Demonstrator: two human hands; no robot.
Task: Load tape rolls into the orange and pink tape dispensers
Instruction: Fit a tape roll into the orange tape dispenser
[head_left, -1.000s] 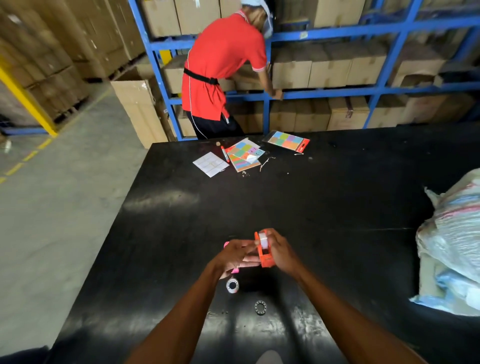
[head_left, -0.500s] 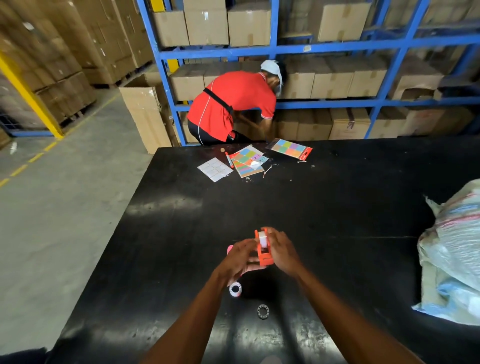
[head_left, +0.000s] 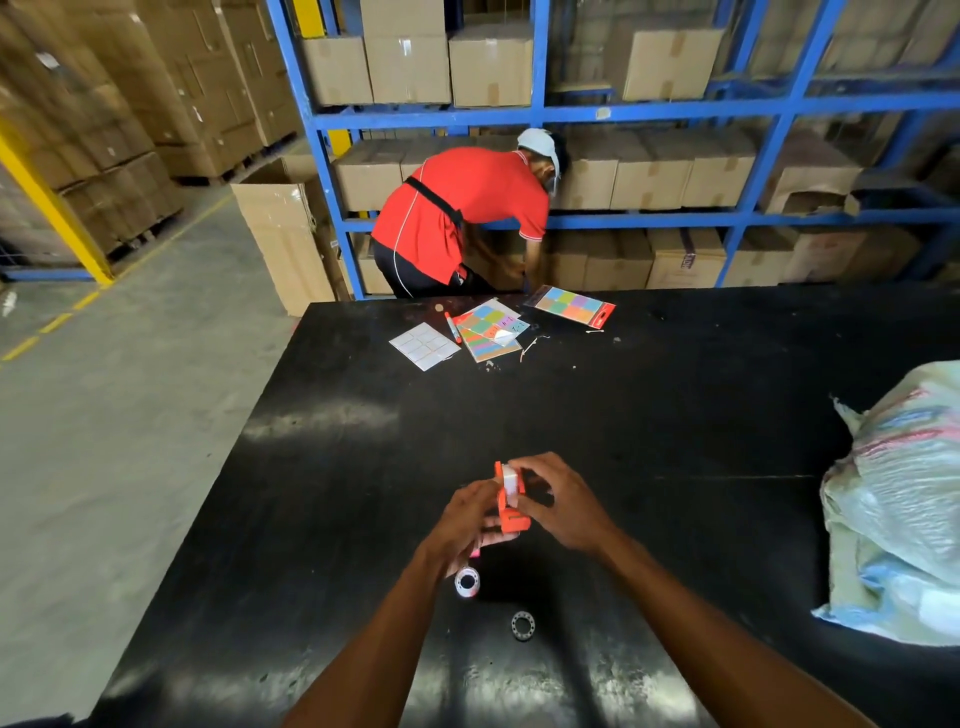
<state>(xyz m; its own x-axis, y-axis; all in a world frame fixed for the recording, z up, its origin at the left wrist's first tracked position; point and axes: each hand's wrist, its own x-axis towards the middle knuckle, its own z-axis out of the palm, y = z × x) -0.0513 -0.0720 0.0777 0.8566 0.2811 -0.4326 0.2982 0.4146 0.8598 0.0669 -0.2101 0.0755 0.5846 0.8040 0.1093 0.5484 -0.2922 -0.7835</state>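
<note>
1. The black bench (head_left: 649, 415) is bare across its middle, with open surface all round the hands; its left edge drops to the concrete floor (head_left: 104, 441), and a plastic sack (head_left: 904, 499) crowds the right side.
2. The left hand (head_left: 467, 514) is closed round the base of the orange tape dispenser (head_left: 509, 512), held above the bench. The right hand (head_left: 558, 504) pinches the white tape roll (head_left: 510, 480) sitting in the dispenser's top.
3. Since half a second ago the hands and dispenser have barely shifted; the person in the red shirt (head_left: 462, 218) remains bent toward the blue racking (head_left: 649, 111).
4. Count: one orange dispenser; a sliver of pink (head_left: 474, 554), presumably the pink dispenser, beneath the left hand; one loose tape roll (head_left: 466, 582) on the bench near the left wrist; one dark ring (head_left: 522, 624) just beyond it.
5. At the far edge: three sticker sheets (head_left: 570, 306) and one pen (head_left: 453, 328).
</note>
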